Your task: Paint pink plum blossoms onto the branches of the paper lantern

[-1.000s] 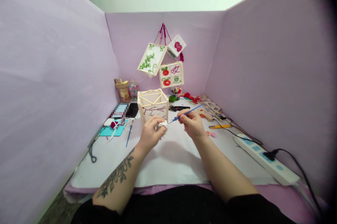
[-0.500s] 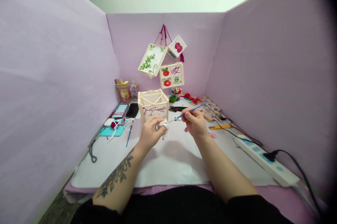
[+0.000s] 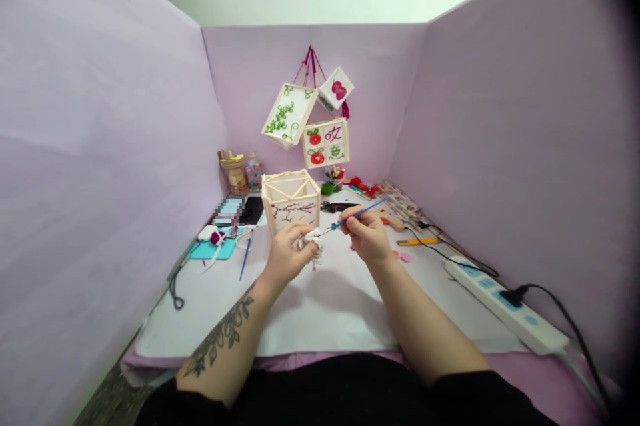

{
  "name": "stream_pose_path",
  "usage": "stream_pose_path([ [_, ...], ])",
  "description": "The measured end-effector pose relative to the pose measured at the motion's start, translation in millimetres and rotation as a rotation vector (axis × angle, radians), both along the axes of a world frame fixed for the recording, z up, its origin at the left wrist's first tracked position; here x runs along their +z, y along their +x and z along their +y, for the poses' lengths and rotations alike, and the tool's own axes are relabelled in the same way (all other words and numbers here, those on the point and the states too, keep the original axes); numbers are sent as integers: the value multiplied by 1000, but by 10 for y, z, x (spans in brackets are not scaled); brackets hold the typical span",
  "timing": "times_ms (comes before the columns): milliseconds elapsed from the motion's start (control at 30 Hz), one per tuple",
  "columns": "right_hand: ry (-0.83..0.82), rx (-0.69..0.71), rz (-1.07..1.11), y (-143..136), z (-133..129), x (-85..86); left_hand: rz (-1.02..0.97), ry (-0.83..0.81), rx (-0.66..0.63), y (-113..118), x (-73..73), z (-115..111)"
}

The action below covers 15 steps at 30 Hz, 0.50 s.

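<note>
My left hand [image 3: 290, 249] pinches a crumpled white tissue [image 3: 315, 251] between thumb and fingers. In my right hand [image 3: 369, 234] is a thin blue paintbrush [image 3: 361, 213], held like a pen, its tip pointing left at the tissue. Whether the bristles touch the tissue I cannot tell. Just behind my left hand stands a wooden-framed lantern [image 3: 291, 196] with white panels. Its front panel carries a painted branch with dark red blossoms, and my fingers hide its lower part.
A second blue brush [image 3: 245, 259] lies at left, near a turquoise sheet [image 3: 214, 249]. Decorated frames [image 3: 290, 113] hang at the back. Black-handled pliers [image 3: 340, 207], a yellow cutter [image 3: 417, 242] and a white power strip [image 3: 505, 306] with a cable lie to the right. Purple walls enclose three sides.
My right hand has moved slightly left with the paintbrush, bringing its tip up to the tissue. My left hand stays almost still, still holding the tissue.
</note>
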State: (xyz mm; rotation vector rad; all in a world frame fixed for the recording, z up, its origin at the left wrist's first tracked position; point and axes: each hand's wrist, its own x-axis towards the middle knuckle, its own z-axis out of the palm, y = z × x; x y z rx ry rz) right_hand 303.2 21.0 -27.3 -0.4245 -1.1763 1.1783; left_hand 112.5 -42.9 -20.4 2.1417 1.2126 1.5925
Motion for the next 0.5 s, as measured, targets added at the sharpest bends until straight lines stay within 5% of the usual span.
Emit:
stream_pose_path([
  [233,15,53,-25,-27,-20,-37,-10,-10,2,25,-7,-12],
  [500,3,-44,92,171,137,-27,-92,79,-23,-54,11,25],
])
